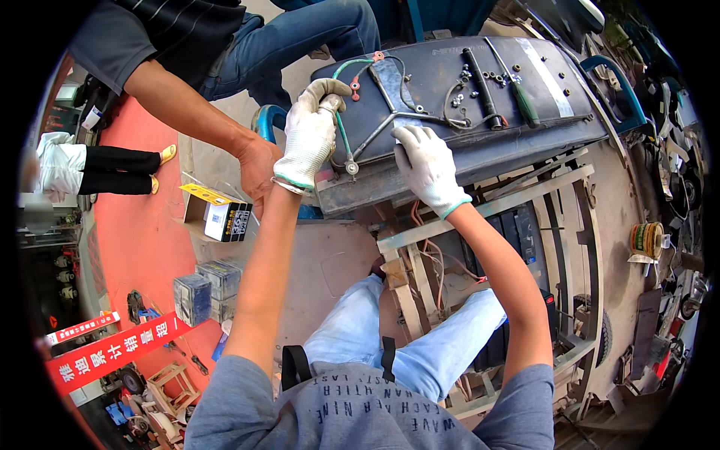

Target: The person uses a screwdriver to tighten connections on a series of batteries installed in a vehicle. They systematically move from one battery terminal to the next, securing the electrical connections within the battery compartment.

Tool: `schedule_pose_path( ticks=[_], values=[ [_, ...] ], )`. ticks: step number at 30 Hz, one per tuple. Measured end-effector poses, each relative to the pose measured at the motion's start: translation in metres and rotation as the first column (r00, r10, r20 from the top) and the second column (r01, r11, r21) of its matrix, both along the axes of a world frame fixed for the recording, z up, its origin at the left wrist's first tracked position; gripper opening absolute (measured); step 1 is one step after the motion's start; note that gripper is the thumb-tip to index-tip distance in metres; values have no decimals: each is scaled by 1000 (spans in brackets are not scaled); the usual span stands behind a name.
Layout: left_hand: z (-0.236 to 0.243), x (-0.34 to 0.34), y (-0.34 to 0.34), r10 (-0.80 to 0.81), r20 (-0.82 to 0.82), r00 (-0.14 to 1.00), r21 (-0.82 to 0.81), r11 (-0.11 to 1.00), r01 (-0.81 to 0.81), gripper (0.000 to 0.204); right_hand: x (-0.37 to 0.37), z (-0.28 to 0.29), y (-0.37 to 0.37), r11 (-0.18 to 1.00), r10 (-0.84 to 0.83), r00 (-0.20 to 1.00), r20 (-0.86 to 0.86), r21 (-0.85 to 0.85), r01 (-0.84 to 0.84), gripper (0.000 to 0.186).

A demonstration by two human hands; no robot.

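My left hand (309,139), in a white knit glove, is closed at the left end of the black padded seat (442,67). Its fingers curl around a green cable (344,135) with ring terminals. My right hand (429,166), gloved too, lies with fingers stretched over the seat's near edge, just below a Y-shaped socket wrench (393,111). Red terminal covers (355,91) sit beside my left fingers. On the seat's right half lie a green-handled screwdriver (525,105), a black tube (482,86), a dark cable (450,105) and several nuts and bolts (497,77).
A co-worker's arm (191,112) reaches in beside my left forearm. Below the seat stands a metal frame (487,204) with red wires (431,255) and black batteries (517,232). An opened carton (217,214) and grey battery blocks (206,289) lie left. Another person (97,169) stands far left.
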State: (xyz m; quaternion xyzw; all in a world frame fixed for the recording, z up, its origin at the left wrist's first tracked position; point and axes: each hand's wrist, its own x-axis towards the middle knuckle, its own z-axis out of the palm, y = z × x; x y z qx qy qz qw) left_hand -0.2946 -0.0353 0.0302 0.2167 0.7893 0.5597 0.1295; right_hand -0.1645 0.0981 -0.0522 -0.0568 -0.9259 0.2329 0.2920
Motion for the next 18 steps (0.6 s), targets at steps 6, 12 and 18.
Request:
schedule_pose_path(
  ticks=[6, 12, 18],
  values=[
    [8, 4, 7, -37, -14, 999, -29, 999, 37, 16, -61, -8, -4, 989, -146, 936, 322, 36, 142, 40],
    [7, 8, 13, -58, 18, 998, -34, 998, 58, 15, -57, -19, 4, 951, -195, 945, 262, -186, 247, 39],
    [-9, -9, 31, -109, -107, 988, -373, 926, 61, 18, -22, -20, -5, 993, -111, 969, 219, -15, 117, 34]
  ],
)
